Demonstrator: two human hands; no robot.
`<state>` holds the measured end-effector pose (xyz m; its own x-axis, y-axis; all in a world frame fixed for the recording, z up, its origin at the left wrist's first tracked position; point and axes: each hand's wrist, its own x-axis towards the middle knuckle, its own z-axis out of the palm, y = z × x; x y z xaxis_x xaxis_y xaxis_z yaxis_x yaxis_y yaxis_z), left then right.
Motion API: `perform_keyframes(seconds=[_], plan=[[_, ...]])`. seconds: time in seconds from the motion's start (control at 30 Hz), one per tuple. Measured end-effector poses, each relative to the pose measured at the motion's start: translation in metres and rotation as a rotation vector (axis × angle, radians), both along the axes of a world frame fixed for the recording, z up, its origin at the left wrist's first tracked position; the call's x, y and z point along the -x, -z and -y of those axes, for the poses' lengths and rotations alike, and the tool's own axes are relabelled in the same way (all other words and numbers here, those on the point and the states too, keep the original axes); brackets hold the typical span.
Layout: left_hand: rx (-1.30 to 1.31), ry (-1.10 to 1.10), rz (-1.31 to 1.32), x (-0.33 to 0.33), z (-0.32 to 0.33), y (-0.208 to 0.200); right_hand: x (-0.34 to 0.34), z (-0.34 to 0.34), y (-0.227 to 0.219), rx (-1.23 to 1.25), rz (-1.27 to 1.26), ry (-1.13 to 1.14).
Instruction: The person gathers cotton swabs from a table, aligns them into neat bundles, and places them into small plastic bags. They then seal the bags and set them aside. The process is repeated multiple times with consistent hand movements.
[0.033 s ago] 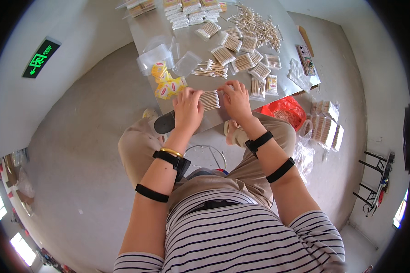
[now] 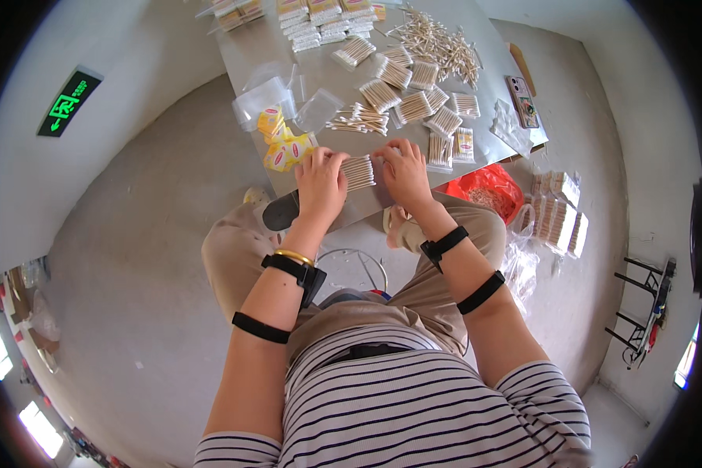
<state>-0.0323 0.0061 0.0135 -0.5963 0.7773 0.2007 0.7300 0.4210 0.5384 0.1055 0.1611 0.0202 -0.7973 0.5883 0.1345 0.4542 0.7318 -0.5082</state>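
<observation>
A flat bundle of cotton swabs (image 2: 359, 173) lies at the near edge of the metal table, between my two hands. My left hand (image 2: 322, 183) grips its left end, fingers bent over it and the thumb toward the swabs. Just past the white tips on the right, my right hand (image 2: 404, 170) has its fingers curled down at the table; whatever they pinch is hidden. Yellow printed cards (image 2: 290, 150) lie beyond my left hand. Loose swabs (image 2: 359, 119) and clear plastic bags (image 2: 320, 109) are farther back.
Packed swab bundles (image 2: 417, 107) cover the table's middle, with a heap of loose swabs (image 2: 437, 47) behind. A phone (image 2: 522, 101) lies at the right edge. Below on the right are a red bag (image 2: 487, 189) and stacked swab packs (image 2: 555, 222) on the floor.
</observation>
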Motion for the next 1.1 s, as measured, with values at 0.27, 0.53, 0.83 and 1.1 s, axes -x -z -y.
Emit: perform_keyframes(seconds=[0.27, 0.53, 0.83, 1.1], plan=[[0.251, 0.069, -0.043, 0.037, -0.036, 0.008, -0.014, -0.001, 0.01, 0.067, 0.014, 0.015], [0.285, 0.045, 0.104, 0.044, -0.032, 0.013, -0.021, 0.002, 0.007, 0.109, 0.009, 0.019], [0.167, 0.175, -0.021, 0.02, -0.024, 0.01, -0.022, 0.02, 0.009, 0.181, -0.04, -0.014], [0.039, 0.126, -0.109, -0.004, 0.028, 0.006, -0.024, 0.028, 0.015, -0.013, 0.107, -0.257]])
